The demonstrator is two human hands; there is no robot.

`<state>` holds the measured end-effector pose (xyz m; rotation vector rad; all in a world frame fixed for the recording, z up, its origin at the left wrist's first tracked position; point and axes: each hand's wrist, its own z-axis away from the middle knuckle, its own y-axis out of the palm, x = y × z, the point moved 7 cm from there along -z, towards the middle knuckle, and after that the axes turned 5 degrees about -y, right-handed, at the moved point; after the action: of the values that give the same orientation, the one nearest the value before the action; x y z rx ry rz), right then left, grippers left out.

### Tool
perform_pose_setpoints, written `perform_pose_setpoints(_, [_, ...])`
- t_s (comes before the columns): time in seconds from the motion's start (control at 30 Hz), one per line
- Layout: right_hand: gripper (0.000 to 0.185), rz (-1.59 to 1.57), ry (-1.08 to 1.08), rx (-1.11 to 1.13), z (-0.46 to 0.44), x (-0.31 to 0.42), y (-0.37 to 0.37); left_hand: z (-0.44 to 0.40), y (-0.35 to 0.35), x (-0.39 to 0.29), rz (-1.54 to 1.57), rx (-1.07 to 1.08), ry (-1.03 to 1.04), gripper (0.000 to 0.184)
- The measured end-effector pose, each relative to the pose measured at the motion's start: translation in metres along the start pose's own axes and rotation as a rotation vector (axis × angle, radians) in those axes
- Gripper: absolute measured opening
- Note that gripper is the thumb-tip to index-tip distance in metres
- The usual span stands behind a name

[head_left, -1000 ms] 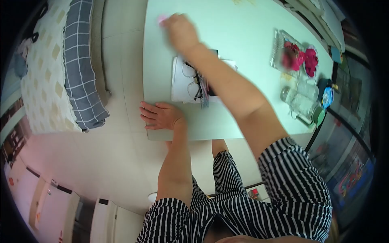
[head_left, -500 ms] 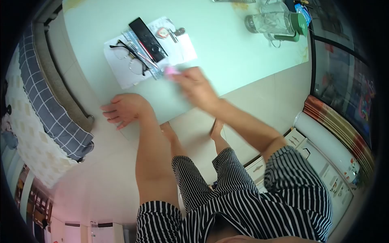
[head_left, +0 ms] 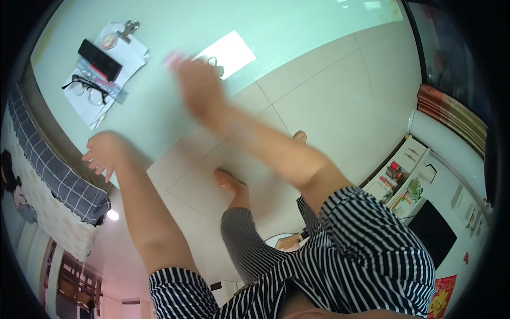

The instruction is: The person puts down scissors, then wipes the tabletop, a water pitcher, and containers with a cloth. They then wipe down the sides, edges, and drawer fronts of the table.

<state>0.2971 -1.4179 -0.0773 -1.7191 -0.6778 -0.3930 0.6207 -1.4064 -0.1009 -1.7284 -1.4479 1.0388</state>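
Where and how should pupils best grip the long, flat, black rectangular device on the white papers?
Probably pinch the black device across its narrow middle, coming from above, since it lies flat. Favour its long edge facing bare white paper; the translucent ruler and black-framed eyeglasses crowd the opposite edge.

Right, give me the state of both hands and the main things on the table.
Left hand: open
Right hand: closed around the pink item
Pink item: held, blurred
Papers: overlapping, partly covered
Glasses: atop the papers, folded or open unclear
Black device: lying flat
Metal clip: open or shut unclear
White sheet: flat, partly hidden by the right hand
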Motion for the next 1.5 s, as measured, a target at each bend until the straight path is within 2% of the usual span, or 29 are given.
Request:
perform_pose_setpoints(0.07, [0.018,-0.115,-0.212,-0.159,0.034,0.07,0.021,-0.008,0.001,0.005,-0.005,0.067,-0.015,0.043])
perform_pose_setpoints(0.13, [0.021,-0.035,-0.485,0.054,0.052,0.087,0.026,-0.009,0.004,0.005,0.005,0.26,-0.016,0.049])
perform_pose_setpoints(0.17, [0.022,-0.165,-0.479,-0.035,0.043,0.066,-0.001,-0.005,-0.006,0.005,0.048,0.314,-0.008,0.052])
perform_pose_setpoints(0.23, [0.021,-0.081,-0.451,-0.099,0.029,-0.004,-0.032,0.004,-0.03,0.003,0.115,0.363,0.064,0.054])
perform_pose_setpoints(0.37, [0.033,0.479,-0.255,-0.036,0.005,-0.172,-0.153,0.006,-0.034,0.004,0.401,0.415,0.169,0.063])
perform_pose_setpoints(0.4, [0.023,0.682,-0.065,-0.077,0.002,-0.207,-0.19,0.006,-0.033,0.001,0.541,0.429,0.201,0.066])
perform_pose_setpoints(0.43, [0.018,0.443,-0.091,-0.232,0.004,-0.254,-0.219,0.001,-0.023,0.001,0.565,0.442,0.196,0.07])
perform_pose_setpoints(0.47, [0.016,0.554,0.202,-0.28,0.01,-0.254,-0.252,-0.003,-0.017,0.001,0.594,0.429,0.189,0.07])
perform_pose_setpoints(0.57, [0.016,0.561,0.35,-0.317,0.012,-0.294,-0.277,-0.008,-0.02,-0.001,0.889,0.413,0.265,0.072])
perform_pose_setpoints(0.67, [0.017,0.638,0.109,-0.458,0.014,-0.309,-0.27,-0.039,0.018,-0.021,1.033,0.389,0.347,0.075])
perform_pose_setpoints(0.73, [0.018,0.494,0.075,-0.549,0.015,-0.328,-0.272,-0.044,0.008,-0.035,0.933,0.273,0.447,0.075])
perform_pose_setpoints(0.8, [0.016,0.458,0.08,-0.502,0.017,-0.326,-0.275,-0.062,0.013,-0.059,0.917,0.081,0.703,0.072])
perform_pose_setpoints(0.83, [0.019,0.401,0.063,-0.501,0.023,-0.324,-0.275,-0.053,-0.001,-0.054,0.904,0.062,0.709,0.072])
perform_pose_setpoints(0.9, [0.019,0.341,-0.037,-0.589,0.045,-0.315,-0.273,0.0,-0.056,-0.041,1.123,0.074,0.961,0.064])
perform_pose_setpoints(0.93, [0.018,0.304,-0.012,-0.642,0.052,-0.316,-0.273,0.028,-0.068,-0.038,1.155,0.21,1.056,0.059])
perform_pose_setpoints(0.97, [0.017,0.245,-0.209,-0.828,0.067,-0.324,-0.271,0.06,-0.084,-0.034,1.196,0.346,1.141,0.054])
perform_pose_setpoints(1.0, [0.017,0.245,-0.21,-0.837,0.079,-0.326,-0.256,0.087,-0.104,-0.021,1.202,0.339,1.145,0.054])
perform_pose_setpoints(1.07, [0.016,-0.034,-0.232,-1.229,0.133,-0.335,-0.234,0.164,-0.116,-0.001,0.76,0.715,1.542,0.05])
perform_pose_setpoints(1.1, [0.018,0.035,-0.186,-1.265,0.13,-0.367,-0.223,0.164,-0.116,-0.002,0.753,0.748,1.531,0.05])
perform_pose_setpoints(1.13, [0.017,-0.361,-0.02,-1.219,0.122,-0.398,-0.213,0.163,-0.115,-0.007,0.743,0.784,1.526,0.051])
perform_pose_setpoints(1.17, [0.016,-0.341,0.253,-1.247,0.125,-0.397,-0.207,0.164,-0.115,-0.009,0.77,0.772,1.523,0.049])
perform_pose_setpoints(1.2, [0.015,-0.531,0.243,-1.196,0.115,-0.401,-0.192,0.166,-0.115,-0.008,0.765,0.777,1.539,0.049])
perform_pose_setpoints(1.27, [0.017,-0.202,0.098,-1.257,0.093,-0.393,-0.157,0.163,-0.114,-0.011,0.774,0.787,1.511,0.048])
perform_pose_setpoints(1.3, [0.017,-0.49,0.04,-1.241,0.095,-0.357,-0.141,0.162,-0.114,-0.012,0.769,0.767,1.556,0.048])
perform_pose_setpoints(1.33, [0.017,-0.515,0.103,-1.167,0.095,-0.335,-0.122,0.164,-0.115,-0.012,0.766,0.765,1.573,0.048])
perform_pose_setpoints(1.37, [0.015,-0.341,-0.063,-1.412,0.09,-0.318,-0.089,0.163,-0.114,-0.012,0.751,0.765,1.533,0.047])
perform_pose_setpoints(1.4, [0.019,-0.312,-0.203,-1.076,0.079,-0.292,-0.055,0.162,-0.114,-0.012,0.74,0.761,1.492,0.047])
perform_pose_setpoints(1.43, [0.021,-0.183,-0.375,-0.972,0.105,-0.236,-0.053,0.163,-0.116,-0.012,0.739,0.76,1.498,0.046])
perform_pose_setpoints(1.5, [0.018,-0.194,-0.8,-0.502,0.13,-0.178,-0.008,0.161,-0.117,-0.01,0.715,0.763,1.526,0.048])
